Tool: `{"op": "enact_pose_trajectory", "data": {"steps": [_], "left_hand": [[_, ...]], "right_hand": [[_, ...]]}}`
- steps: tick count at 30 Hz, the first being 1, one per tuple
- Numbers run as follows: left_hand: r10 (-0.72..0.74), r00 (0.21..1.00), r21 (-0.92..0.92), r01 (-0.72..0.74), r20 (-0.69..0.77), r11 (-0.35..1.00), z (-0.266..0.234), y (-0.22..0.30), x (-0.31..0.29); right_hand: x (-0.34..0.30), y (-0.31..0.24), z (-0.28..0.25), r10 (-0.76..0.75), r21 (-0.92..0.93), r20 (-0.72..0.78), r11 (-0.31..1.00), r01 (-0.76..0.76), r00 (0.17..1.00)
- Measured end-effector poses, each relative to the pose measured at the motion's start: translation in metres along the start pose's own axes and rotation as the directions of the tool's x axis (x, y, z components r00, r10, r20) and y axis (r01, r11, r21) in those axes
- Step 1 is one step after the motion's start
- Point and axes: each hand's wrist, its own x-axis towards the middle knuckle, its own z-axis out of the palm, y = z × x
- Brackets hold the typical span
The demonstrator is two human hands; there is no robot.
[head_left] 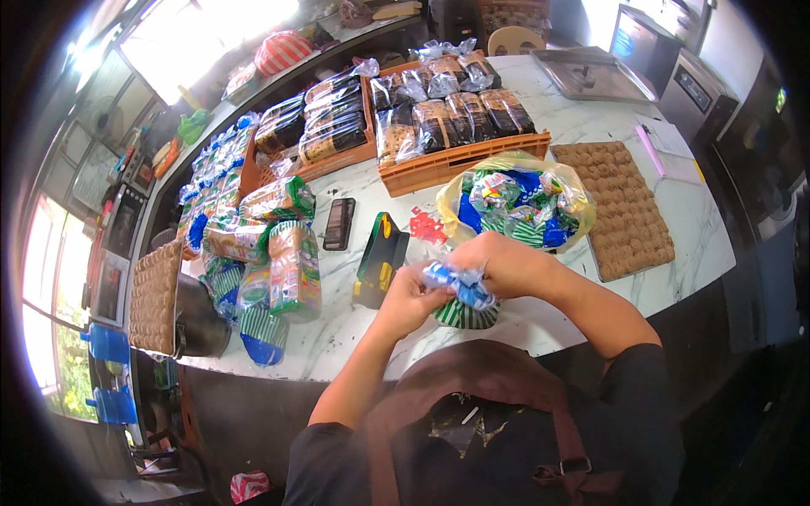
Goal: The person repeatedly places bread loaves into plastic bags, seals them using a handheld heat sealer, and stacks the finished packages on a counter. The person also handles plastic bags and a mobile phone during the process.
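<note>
Close to my body at the table's front edge is a bread bag (469, 315) with green and white stripes. Both hands are closed on its gathered blue and clear neck (460, 284). My left hand (412, 297) pinches it from the left, fingers toward the twist. From the right, my right hand (499, 263) grips it, its fingers partly hidden behind the wrist. Just left of my hands stands a dark green and yellow tape dispenser (381, 263). Beyond my right hand sits a yellow plastic bag (580, 196) full of green, blue and clear wrappers.
Packaged loaves (294, 266) are piled at the left. A dark phone (339, 224) and red scraps (428, 226) lie mid-table. Orange crates (460, 166) of dark-wrapped bread stand at the back. A brown bumpy tray (614, 211) lies right, a metal tray (596, 74) behind it.
</note>
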Motion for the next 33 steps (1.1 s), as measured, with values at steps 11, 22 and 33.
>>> {"op": "enact_pose_trajectory", "data": {"steps": [11, 22, 33], "left_hand": [[0.379, 0.891, 0.476, -0.228, -0.249, 0.849, 0.009, 0.001, 0.005], [0.559, 0.811, 0.55, -0.391, -0.174, 0.738, 0.011, -0.011, 0.006], [0.63, 0.661, 0.634, -0.701, 0.407, 0.326, 0.036, 0.007, -0.021]], "right_hand": [[0.011, 0.016, 0.019, -0.046, -0.124, -0.304, 0.992, 0.008, 0.952], [0.004, 0.027, 0.02, 0.177, 0.198, -0.239, 0.971, -0.131, 0.955], [0.015, 0.015, 0.008, 0.308, 0.158, -0.342, 0.95, -0.269, 0.888]]}}
